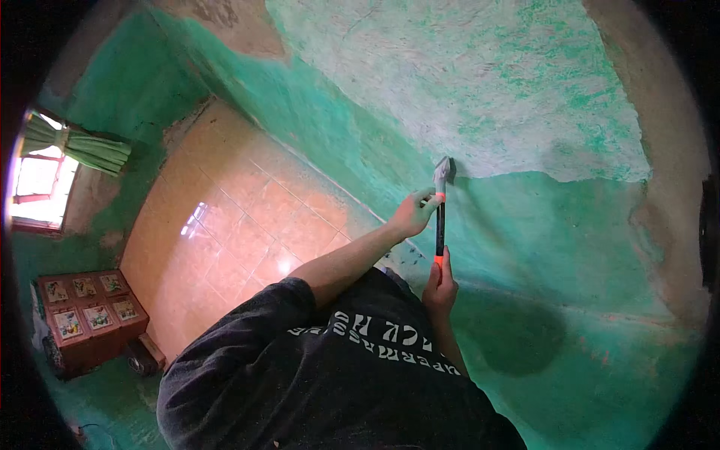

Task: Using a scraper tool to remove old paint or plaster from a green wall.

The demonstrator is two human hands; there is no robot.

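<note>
The long-handled scraper (pixel 441 229) has a slim black shaft, an orange band (pixel 440 198) just below the head and an orange section toward the lower end. Its grey head (pixel 443 171) looks dusty and widens toward the tip. The tool points away from the body, head foremost, at the green painted wall (pixel 517 217). The head lies at the ragged lower border of a large whitish patch (pixel 442 90) streaked with leftover green; whether its edge touches the surface is hard to tell. Below that border the green coat is largely continuous, with paler smears.
</note>
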